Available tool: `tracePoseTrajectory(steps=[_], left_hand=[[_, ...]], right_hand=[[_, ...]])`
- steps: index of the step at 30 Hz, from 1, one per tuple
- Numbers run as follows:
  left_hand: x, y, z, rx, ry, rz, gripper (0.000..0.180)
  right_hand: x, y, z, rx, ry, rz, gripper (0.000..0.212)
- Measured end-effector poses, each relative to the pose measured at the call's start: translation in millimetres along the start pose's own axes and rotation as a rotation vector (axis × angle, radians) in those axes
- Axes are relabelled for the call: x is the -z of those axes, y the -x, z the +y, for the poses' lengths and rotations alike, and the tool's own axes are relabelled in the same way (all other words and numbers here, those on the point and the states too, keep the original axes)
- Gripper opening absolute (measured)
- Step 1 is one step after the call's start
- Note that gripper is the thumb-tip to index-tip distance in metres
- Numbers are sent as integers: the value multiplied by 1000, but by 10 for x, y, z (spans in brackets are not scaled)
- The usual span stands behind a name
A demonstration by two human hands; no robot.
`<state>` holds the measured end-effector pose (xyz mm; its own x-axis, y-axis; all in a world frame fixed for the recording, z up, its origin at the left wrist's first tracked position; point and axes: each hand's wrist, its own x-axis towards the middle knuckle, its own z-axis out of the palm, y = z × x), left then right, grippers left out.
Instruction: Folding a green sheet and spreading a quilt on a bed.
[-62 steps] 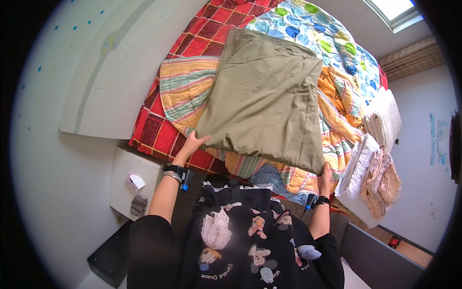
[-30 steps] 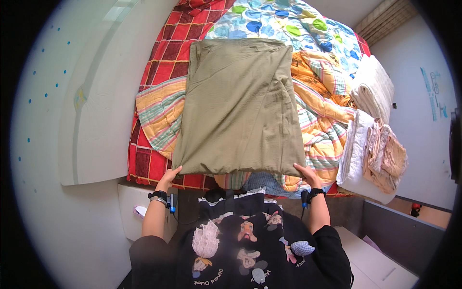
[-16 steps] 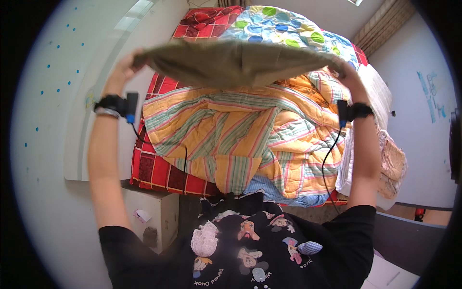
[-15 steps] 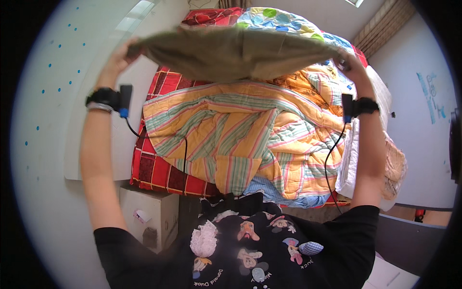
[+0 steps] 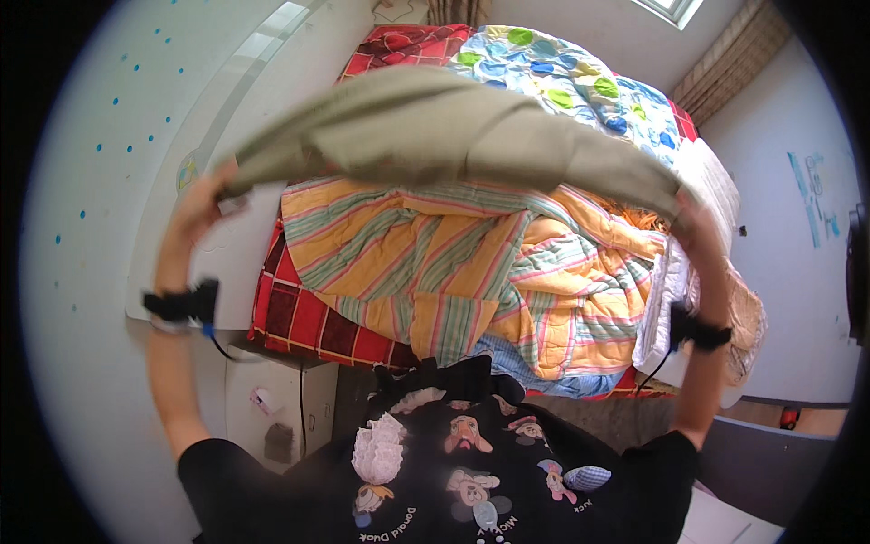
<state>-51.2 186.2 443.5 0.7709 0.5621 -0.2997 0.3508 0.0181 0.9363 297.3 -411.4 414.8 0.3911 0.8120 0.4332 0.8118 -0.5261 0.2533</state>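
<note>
A long olive-green cloth is stretched in an arch between my two hands, above the bed and slightly blurred. Its exact kind does not show. My left hand grips one end at the left, fingers closed on the fabric. At the right, my right hand is closed round the other end, smeared a little by motion. Below the cloth lies a rumpled orange quilt with green and pink stripes. Each wrist wears a black strap with a small device.
The bed has a red checked sheet. A white quilt with blue and green dots lies at its far end. Folded white bedding sits along the right edge. A pale cabinet stands at the near left, beside the wall.
Both hands have come down and nearer to me, still gripping the cloth. Its middle has billowed upward into an arch, where before its lower edge sagged.
</note>
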Motion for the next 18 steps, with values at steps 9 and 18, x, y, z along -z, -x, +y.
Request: tracePoseTrajectory(steps=[9, 18], left_hand=[[-785, 648, -3207, 575, 136, -103, 44], [-1087, 856, -3352, 643, 187, -66, 46]], right_hand=[[-1952, 2199, -2004, -1414, -1287, -147, 34], [-2039, 2799, -2441, -1616, -903, -141, 27]])
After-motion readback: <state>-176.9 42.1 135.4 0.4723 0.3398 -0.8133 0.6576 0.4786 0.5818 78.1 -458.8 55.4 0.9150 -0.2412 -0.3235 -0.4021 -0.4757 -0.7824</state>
